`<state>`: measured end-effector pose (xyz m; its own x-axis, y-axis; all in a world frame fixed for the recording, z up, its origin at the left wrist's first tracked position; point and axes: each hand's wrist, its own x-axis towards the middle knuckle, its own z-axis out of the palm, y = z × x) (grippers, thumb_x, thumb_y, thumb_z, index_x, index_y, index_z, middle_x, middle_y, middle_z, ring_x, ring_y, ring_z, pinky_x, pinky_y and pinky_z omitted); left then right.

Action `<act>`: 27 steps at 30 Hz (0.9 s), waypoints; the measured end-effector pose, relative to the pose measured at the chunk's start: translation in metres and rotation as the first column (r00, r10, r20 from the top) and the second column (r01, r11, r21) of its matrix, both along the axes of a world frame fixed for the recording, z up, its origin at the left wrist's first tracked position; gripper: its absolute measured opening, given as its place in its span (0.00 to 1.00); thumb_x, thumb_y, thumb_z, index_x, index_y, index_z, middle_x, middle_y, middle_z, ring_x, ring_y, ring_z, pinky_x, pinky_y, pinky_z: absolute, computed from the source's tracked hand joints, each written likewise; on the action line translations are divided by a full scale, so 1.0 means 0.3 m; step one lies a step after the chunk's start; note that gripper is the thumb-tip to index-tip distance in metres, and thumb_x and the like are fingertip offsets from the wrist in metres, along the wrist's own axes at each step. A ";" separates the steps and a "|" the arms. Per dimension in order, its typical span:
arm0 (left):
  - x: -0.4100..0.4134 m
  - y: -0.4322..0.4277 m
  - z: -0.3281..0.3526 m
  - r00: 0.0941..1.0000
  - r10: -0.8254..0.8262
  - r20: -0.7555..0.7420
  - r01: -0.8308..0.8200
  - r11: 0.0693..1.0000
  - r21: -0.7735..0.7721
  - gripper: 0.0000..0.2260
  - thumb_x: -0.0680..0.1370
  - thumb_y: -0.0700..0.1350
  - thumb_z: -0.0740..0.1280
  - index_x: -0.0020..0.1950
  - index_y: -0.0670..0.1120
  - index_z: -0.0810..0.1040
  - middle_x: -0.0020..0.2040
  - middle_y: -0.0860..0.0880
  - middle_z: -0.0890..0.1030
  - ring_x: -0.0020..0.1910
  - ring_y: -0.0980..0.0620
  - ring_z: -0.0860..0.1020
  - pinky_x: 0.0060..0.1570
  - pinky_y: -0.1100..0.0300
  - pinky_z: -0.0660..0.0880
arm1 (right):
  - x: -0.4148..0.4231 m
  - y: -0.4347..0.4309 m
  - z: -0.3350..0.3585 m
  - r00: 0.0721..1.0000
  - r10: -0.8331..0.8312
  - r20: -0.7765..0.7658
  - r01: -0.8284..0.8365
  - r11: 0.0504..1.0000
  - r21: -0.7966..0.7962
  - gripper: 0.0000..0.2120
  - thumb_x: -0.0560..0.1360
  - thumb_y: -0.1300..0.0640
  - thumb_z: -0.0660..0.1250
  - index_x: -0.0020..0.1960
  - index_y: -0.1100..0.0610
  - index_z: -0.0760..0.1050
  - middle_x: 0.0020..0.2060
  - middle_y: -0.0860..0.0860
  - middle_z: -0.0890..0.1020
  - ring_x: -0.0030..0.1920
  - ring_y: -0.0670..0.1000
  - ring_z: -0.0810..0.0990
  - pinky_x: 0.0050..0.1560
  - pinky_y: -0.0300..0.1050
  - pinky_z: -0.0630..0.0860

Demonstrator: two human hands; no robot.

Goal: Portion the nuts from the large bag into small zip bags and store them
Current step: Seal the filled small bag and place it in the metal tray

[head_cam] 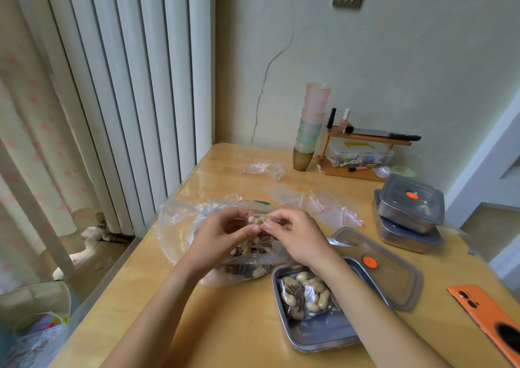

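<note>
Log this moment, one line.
left hand, right hand pinch small clear zip bag of nuts | over large clear plastic bag | filled zip bag in rectangular steel container

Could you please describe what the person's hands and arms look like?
The left hand and right hand are bare: no gloves, rings, watch or bracelet show. Both forearms are uncovered to the frame's edge, no sleeve in view.

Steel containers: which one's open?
The near container, holding a filled zip bag; its lid leans beside it. The stacked two are lidded.
</note>
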<state>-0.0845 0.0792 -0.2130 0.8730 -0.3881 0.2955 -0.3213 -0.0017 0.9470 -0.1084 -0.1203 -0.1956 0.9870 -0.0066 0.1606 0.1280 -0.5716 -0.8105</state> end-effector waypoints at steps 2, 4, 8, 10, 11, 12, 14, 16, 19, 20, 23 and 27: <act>-0.017 -0.013 0.027 0.999 -0.031 0.044 0.027 0.995 0.097 0.10 0.79 0.44 0.74 0.60 0.45 0.84 0.44 0.50 0.86 0.42 0.54 0.84 0.42 0.63 0.77 | -0.020 -0.016 0.013 1.000 0.002 0.000 -0.002 1.000 -0.013 0.07 0.80 0.48 0.71 0.53 0.50 0.85 0.47 0.44 0.86 0.50 0.47 0.84 0.57 0.52 0.81; -0.036 -0.033 0.045 0.997 -0.024 0.069 0.011 0.985 0.173 0.09 0.79 0.49 0.74 0.57 0.48 0.84 0.43 0.50 0.87 0.41 0.53 0.85 0.42 0.60 0.79 | -0.042 -0.039 0.025 1.000 -0.003 -0.007 0.003 0.999 -0.033 0.07 0.80 0.48 0.71 0.51 0.50 0.85 0.47 0.45 0.86 0.50 0.47 0.83 0.58 0.52 0.80; -0.094 -0.089 0.060 0.981 0.039 0.189 -0.104 0.932 0.346 0.12 0.76 0.56 0.74 0.46 0.48 0.82 0.39 0.54 0.86 0.39 0.58 0.84 0.38 0.62 0.76 | -0.108 -0.109 0.059 0.997 0.033 -0.065 -0.037 0.997 -0.065 0.07 0.80 0.48 0.71 0.49 0.49 0.85 0.45 0.49 0.87 0.50 0.49 0.84 0.60 0.58 0.79; -0.129 -0.124 0.064 0.979 0.035 0.200 -0.110 0.919 0.380 0.13 0.76 0.57 0.75 0.45 0.47 0.82 0.40 0.55 0.86 0.40 0.61 0.84 0.40 0.61 0.78 | -0.151 -0.151 0.079 0.993 0.061 -0.099 -0.069 0.995 -0.078 0.07 0.80 0.48 0.71 0.49 0.49 0.86 0.47 0.50 0.87 0.52 0.52 0.84 0.62 0.58 0.79; -0.148 -0.144 0.066 0.977 0.030 0.209 -0.114 0.908 0.402 0.13 0.76 0.58 0.75 0.46 0.48 0.82 0.41 0.55 0.86 0.41 0.61 0.84 0.42 0.59 0.79 | -0.174 -0.174 0.090 0.990 0.071 -0.120 -0.081 0.994 -0.077 0.06 0.80 0.49 0.71 0.49 0.49 0.86 0.48 0.50 0.87 0.54 0.52 0.84 0.64 0.57 0.78; -0.167 -0.165 0.066 0.976 0.024 0.216 -0.116 0.896 0.429 0.14 0.76 0.59 0.75 0.46 0.49 0.81 0.41 0.55 0.86 0.41 0.60 0.84 0.43 0.58 0.80 | -0.199 -0.196 0.103 0.986 0.086 -0.144 -0.098 0.992 -0.082 0.07 0.80 0.49 0.71 0.49 0.49 0.86 0.48 0.50 0.87 0.54 0.52 0.84 0.65 0.56 0.78; -0.201 -0.202 0.067 0.975 -0.024 0.219 -0.095 0.852 0.515 0.15 0.75 0.60 0.75 0.46 0.48 0.81 0.41 0.54 0.84 0.40 0.57 0.82 0.40 0.60 0.77 | -0.248 -0.238 0.122 0.969 0.130 -0.210 -0.161 0.977 -0.138 0.08 0.81 0.48 0.70 0.47 0.48 0.86 0.45 0.49 0.87 0.50 0.52 0.83 0.59 0.50 0.78; -0.240 -0.225 0.071 0.965 -0.127 0.231 -0.053 0.766 0.641 0.16 0.75 0.60 0.76 0.45 0.47 0.82 0.39 0.51 0.82 0.35 0.55 0.76 0.33 0.64 0.68 | -0.302 -0.255 0.126 0.934 0.170 -0.316 -0.243 0.948 -0.208 0.08 0.81 0.50 0.70 0.46 0.49 0.86 0.38 0.47 0.83 0.39 0.48 0.78 0.42 0.40 0.74; -0.282 -0.238 0.069 0.934 -0.220 0.280 -0.062 0.673 0.737 0.15 0.73 0.60 0.77 0.46 0.48 0.88 0.41 0.51 0.82 0.40 0.57 0.75 0.36 0.65 0.66 | -0.354 -0.249 0.090 0.889 0.180 -0.421 -0.293 0.931 -0.219 0.07 0.81 0.54 0.70 0.47 0.53 0.86 0.38 0.49 0.81 0.37 0.44 0.76 0.40 0.38 0.71; -0.293 -0.240 0.070 0.927 -0.221 0.303 -0.086 0.660 0.746 0.14 0.73 0.60 0.76 0.47 0.49 0.89 0.44 0.51 0.82 0.45 0.56 0.74 0.40 0.63 0.67 | -0.364 -0.246 0.081 0.887 0.176 -0.427 -0.294 0.929 -0.227 0.07 0.81 0.54 0.70 0.47 0.53 0.85 0.38 0.49 0.82 0.37 0.44 0.77 0.42 0.40 0.72; -0.308 -0.244 0.078 0.922 -0.209 0.326 -0.150 0.585 0.797 0.14 0.75 0.61 0.73 0.51 0.53 0.88 0.51 0.50 0.81 0.56 0.51 0.70 0.51 0.56 0.68 | -0.367 -0.234 0.076 0.887 0.152 -0.437 -0.282 0.926 -0.250 0.07 0.81 0.53 0.69 0.48 0.52 0.85 0.39 0.49 0.83 0.36 0.45 0.81 0.44 0.43 0.74; -0.313 -0.240 0.076 0.928 -0.193 0.319 -0.182 0.512 0.839 0.13 0.75 0.60 0.73 0.48 0.51 0.88 0.50 0.48 0.83 0.54 0.48 0.76 0.56 0.53 0.74 | -0.366 -0.204 0.094 0.857 0.127 -0.500 -0.265 0.940 -0.215 0.06 0.82 0.55 0.69 0.58 0.54 0.79 0.42 0.54 0.85 0.37 0.48 0.84 0.45 0.43 0.82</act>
